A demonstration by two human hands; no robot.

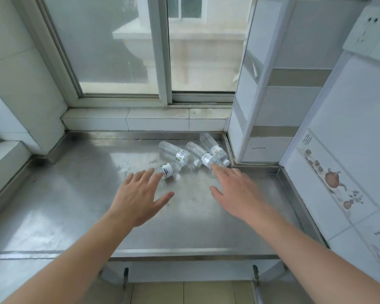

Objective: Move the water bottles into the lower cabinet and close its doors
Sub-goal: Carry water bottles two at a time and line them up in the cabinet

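Several clear plastic water bottles lie on their sides at the back right of a steel counter (64, 207). The nearest, a small bottle (168, 168) with a blue and white label, lies just past the fingertips of my left hand (138, 194), which is spread open above the counter. Behind it lies a longer bottle (176, 153). Two more bottles (201, 154) (214, 148) lie by the right wall. My right hand (235, 189) is open, its fingertips reaching the cap end of one of them. Below the counter's front edge the cabinet doors show as two handles (125, 275) (256, 274).
A sliding window (158, 51) with a tiled sill (127, 119) runs behind the counter. A tiled column (261, 84) and a decorated tile wall (338, 172) close the right side. A raised ledge (4, 159) stands at the left. Tiled floor shows at the bottom.
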